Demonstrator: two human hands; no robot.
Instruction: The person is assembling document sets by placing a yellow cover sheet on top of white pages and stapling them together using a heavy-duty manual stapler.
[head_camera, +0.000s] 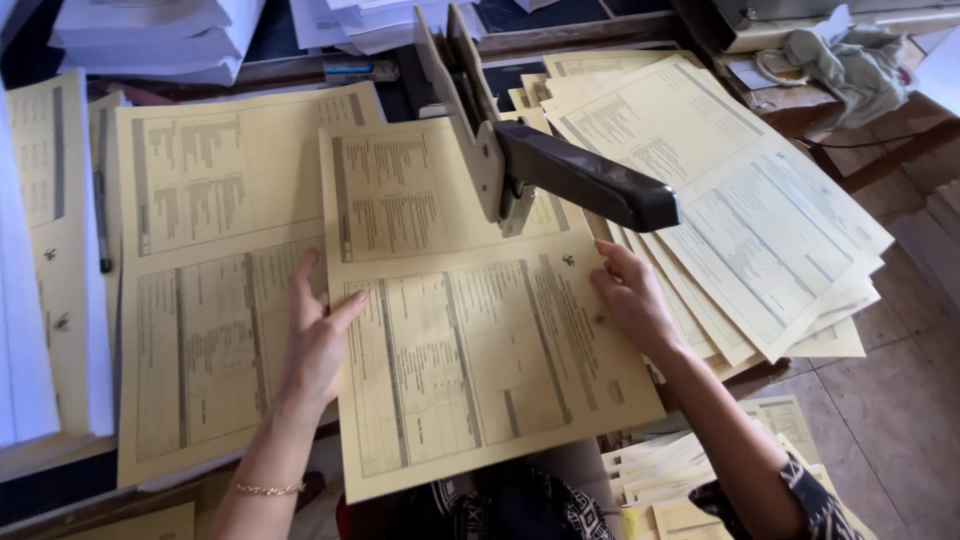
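Cluttered dark wooden desk (790, 100), worn at the edges, nearly buried under paper; dusty tiled floor (900, 400) off to the right.

At the centre, a large pale-yellow printed sheet (470, 340), matte and thin, covered in grey columns of small type, with a crosswise fold line about halfway up. Far half tucked beneath the head of a long-arm stapler with a grey metal frame and black handle (580, 180), handle raised, not pressed.

Left hand (315, 335) laid flat on the sheet's left edge, fingers stretched out and slightly spread, gripping nothing, only pressing and steadying. Right hand (630, 300) likewise flat and uncurled on the right edge near the fold line, fingertips on paper, nothing clasped. Thin gold chain bracelet (268, 488) on the left wrist.

Judging by the pose: aligning stage, fold line being brought under the stapler's head, no staple visible yet. Next move likely calling for one hand freed to push the handle down while the other keeps the limp sheet from sliding or skewing.

To the left, a flat pile of matching yellow sheets (200, 280), partly under the central one; a dark pen (102, 220) beside it. To the right, a fanned, untidy stack of the same yellow sheets (760, 230), corners overhanging the desk. Behind, stacks of white paper (160, 35), crisp-edged; a crumpled grey-green cloth (850, 60), soft and creased. Below right, folded yellow sheets (670, 470) heaped loosely.
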